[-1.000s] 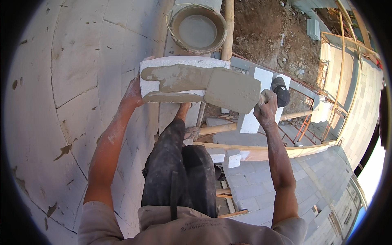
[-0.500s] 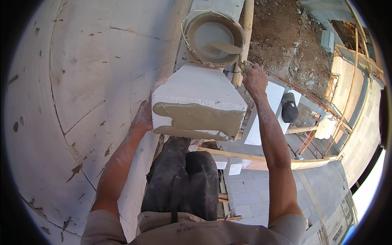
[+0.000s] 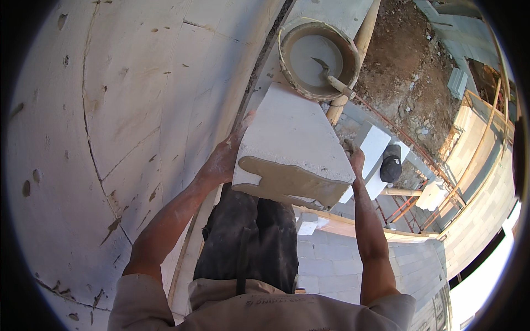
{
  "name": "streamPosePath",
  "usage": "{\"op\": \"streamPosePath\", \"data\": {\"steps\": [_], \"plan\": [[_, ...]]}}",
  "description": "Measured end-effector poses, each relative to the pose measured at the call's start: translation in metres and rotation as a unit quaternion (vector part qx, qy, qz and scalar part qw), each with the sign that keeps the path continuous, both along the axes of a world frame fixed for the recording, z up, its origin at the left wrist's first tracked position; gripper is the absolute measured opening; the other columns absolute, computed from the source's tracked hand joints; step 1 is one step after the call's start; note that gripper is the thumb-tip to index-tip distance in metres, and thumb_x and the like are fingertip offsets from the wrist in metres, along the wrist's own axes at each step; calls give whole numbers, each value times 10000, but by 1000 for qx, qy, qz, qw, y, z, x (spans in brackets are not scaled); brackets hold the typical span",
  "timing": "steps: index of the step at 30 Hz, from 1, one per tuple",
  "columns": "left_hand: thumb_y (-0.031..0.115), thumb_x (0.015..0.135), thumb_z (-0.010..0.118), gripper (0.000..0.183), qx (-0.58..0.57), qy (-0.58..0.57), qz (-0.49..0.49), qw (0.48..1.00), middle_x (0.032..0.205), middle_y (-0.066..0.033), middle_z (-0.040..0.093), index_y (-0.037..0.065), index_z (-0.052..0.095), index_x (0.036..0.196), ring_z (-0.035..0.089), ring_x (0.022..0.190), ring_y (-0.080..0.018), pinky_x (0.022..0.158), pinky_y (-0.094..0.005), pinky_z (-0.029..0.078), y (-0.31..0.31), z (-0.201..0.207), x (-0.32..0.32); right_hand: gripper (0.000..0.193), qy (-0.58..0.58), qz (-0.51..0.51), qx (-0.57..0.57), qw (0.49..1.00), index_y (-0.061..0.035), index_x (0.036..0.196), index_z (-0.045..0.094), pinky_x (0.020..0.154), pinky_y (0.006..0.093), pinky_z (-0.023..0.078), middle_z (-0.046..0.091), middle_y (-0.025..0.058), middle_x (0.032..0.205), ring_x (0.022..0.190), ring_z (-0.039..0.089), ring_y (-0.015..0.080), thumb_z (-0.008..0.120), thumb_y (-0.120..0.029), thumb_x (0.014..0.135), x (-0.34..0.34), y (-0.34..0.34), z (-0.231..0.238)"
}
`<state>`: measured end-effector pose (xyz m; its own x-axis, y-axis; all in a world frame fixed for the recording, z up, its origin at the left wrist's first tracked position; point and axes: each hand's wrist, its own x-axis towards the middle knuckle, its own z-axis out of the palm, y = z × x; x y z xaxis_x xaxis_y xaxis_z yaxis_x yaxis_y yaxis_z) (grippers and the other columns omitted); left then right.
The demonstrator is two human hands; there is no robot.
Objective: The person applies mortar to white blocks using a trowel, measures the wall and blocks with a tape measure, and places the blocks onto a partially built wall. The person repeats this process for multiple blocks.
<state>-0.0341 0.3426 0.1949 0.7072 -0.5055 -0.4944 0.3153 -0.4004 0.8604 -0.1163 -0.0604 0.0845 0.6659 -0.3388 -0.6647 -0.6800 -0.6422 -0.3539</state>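
Both hands gripped a white block, the left hand pressed flat against its left side, the right hand clasping its right edge. Grey mortar coated the block's near face. It was held beside the white block wall. Beyond it sat a round bucket of grey mortar holding a trowel.

block: a white building block at the frame's centre, its near face smeared with grey mortar
left hand: flat against the block's left side
right hand: gripping its right edge
bucket: top centre, just beyond the block, with a trowel resting inside
wall: pale blocks filling the left half
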Motion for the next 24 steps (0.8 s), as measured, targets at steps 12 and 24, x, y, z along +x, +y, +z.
{"op": "streamPosePath", "data": {"steps": [12,24], "plan": [[289,655,860,1147,-19,-66,50,996,1545,-185,249,63,128,1508,302,1413,-361,1126,-420,362,-37,24,-49,817,257,433,164,848,-18,1305,564,853,485,552,605,183,1246,1157,595,342,399,-709,902,207,167,118],[405,860,624,830,-13,-244,30,969,1515,-224,285,-9,261,1481,257,1432,-377,1133,-495,259,-146,37,-111,826,252,616,-321,674,-233,1490,361,961,682,384,298,125,1548,1316,388,460,695,-520,791,71,266,53]]}}
